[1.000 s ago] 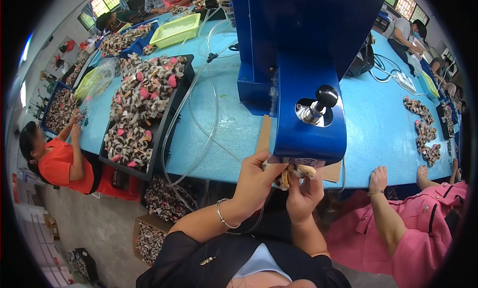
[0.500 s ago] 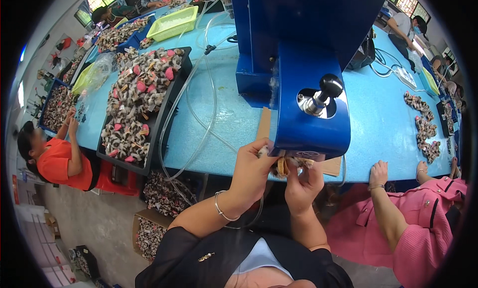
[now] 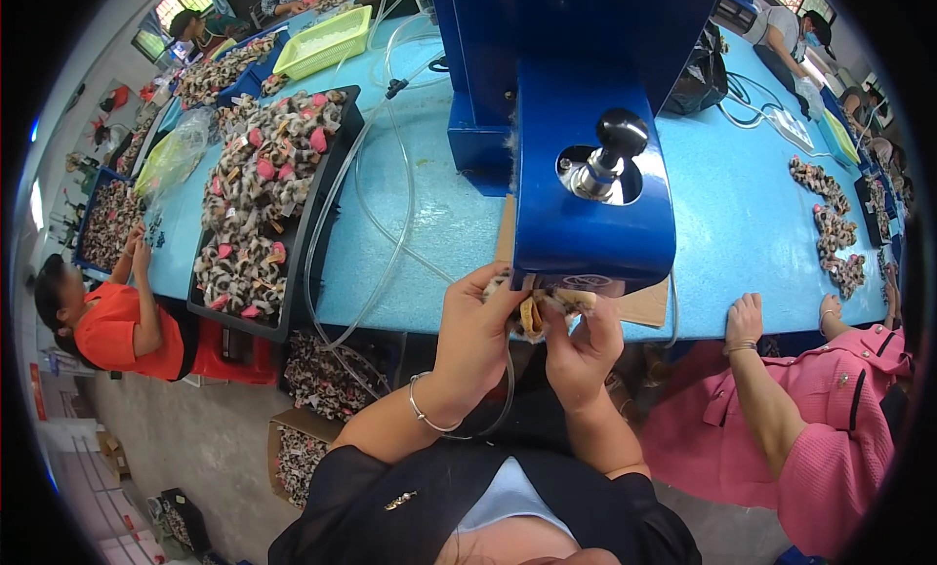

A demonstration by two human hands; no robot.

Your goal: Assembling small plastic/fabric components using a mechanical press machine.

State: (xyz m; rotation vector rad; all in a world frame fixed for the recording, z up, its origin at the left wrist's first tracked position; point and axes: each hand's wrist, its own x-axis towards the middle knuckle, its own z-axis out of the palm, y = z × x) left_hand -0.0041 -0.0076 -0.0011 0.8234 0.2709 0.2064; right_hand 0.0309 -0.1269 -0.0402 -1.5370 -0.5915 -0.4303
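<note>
Furry cloth (image 3: 530,318), pinched by the left hand (image 3: 468,323) and right hand (image 3: 582,358) just under the blue machine (image 3: 593,235), could twist askew if either grip slackens.

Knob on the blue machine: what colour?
The knob is black, on a silver metal shaft; best seen in the head view.

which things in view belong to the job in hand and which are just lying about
Apparently in the job:
- furry piece, pinched by left hand and right hand
- blue machine above it

Apparently lying about:
- yellow-green basket
- black plastic bag
- furry row, table's right
</note>
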